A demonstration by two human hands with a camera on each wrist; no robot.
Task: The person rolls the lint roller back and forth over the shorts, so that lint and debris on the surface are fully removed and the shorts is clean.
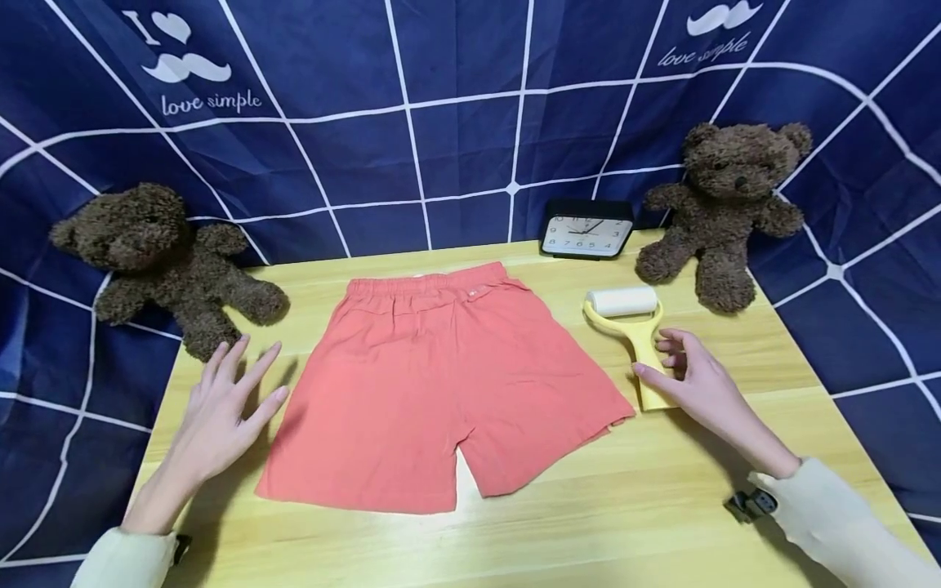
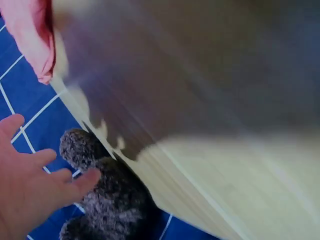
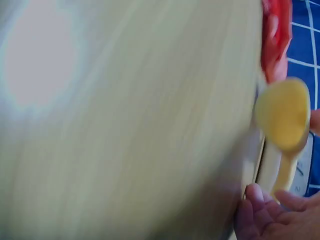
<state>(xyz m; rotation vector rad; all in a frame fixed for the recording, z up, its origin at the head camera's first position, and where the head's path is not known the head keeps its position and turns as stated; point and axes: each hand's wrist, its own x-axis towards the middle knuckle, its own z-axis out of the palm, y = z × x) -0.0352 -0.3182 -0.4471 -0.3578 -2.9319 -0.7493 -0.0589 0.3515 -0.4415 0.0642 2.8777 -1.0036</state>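
Observation:
A pair of coral shorts lies flat, waistband away from me. My left hand hovers left of it with fingers spread, holding nothing. In the left wrist view the left hand appears in front of a brown teddy bear. My right hand is around the handle of a yellow lint roller with a white roll. The thumb crosses over the handle and loosely bent fingers lie to its right. In the right wrist view those fingers reach down by the table, beside the handle; no firm grip shows.
One brown teddy bear sits at the back left, another at the back right. A black desk clock stands near the back edge. Blue cloth with white lines surrounds the wooden table.

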